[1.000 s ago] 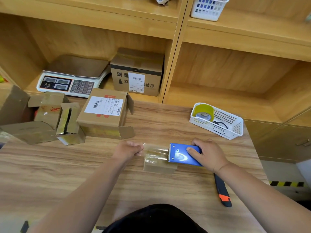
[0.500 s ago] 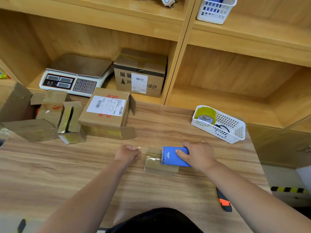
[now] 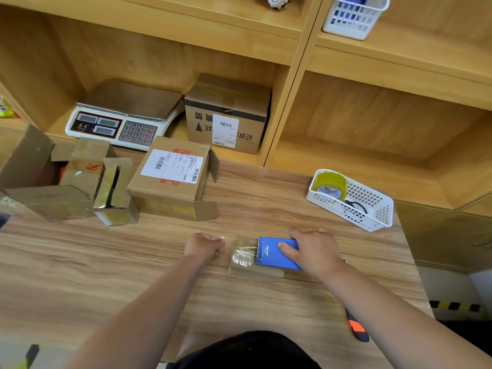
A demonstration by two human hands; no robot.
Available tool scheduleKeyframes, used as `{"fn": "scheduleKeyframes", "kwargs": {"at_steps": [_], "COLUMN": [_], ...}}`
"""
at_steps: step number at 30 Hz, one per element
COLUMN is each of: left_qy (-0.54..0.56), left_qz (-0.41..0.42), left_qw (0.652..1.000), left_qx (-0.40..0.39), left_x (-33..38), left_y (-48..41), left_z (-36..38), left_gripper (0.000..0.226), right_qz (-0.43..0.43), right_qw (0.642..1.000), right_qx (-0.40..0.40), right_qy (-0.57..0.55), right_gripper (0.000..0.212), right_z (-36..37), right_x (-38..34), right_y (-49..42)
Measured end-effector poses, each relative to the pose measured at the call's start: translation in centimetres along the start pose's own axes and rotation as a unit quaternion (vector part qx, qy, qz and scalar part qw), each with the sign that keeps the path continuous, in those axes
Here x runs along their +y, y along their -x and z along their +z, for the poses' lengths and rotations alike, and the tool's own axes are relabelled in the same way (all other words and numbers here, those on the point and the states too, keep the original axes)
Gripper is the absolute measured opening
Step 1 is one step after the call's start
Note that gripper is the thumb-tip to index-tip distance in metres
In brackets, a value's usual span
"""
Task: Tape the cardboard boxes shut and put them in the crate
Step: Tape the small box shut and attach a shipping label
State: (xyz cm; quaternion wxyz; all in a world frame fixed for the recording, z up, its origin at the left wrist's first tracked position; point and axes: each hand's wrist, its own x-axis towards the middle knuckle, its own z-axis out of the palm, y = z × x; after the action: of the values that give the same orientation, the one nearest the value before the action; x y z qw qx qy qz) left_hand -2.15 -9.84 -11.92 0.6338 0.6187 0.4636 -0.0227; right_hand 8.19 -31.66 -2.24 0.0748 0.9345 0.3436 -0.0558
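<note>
Tabletop [image 3: 106, 262]: tape dispenser [image 3: 274, 258] slid leftward over box [image 3: 250, 272].

Single head view, wide-angle — looks forward and down onto table [image 3: 80, 262], close in; shelving [image 3: 372, 123] ahead.

The small box [image 3: 243, 262] was half covered by the blue tape dispenser [image 3: 277, 253]; the utility knife [image 3: 358, 328] was partly hidden by the right forearm [image 3: 378, 296].

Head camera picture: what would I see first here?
The blue tape dispenser, gripped by the right hand on a small cardboard box at the middle of the desk. The left hand pinches the clear tape beside it. Then the yellow tape roll in the white basket, far right.
</note>
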Motion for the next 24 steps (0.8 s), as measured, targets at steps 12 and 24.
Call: {"fn": "scheduleKeyframes", "kwargs": {"at_steps": [12,24], "left_qy": [-0.048,-0.107], "left_qz": [-0.026,0.04], "left_qw": [0.998,0.993], "left_qx": [0.019,0.024], "left_x": [-1.2,-1.3], "left_y": [0.5,0.6], "left_z": [2.2,3.3], "left_gripper": [0.033,0.021], "right_qz": [0.012,0.004], "right_qw": [1.0,1.0], "right_qx": [-0.011,-0.008], "right_qy": [0.001,-0.009], "right_gripper": [0.036,0.031], "right_z": [0.9,1.4], "right_x": [0.0,0.2], "right_y": [-0.7,-0.6]}}
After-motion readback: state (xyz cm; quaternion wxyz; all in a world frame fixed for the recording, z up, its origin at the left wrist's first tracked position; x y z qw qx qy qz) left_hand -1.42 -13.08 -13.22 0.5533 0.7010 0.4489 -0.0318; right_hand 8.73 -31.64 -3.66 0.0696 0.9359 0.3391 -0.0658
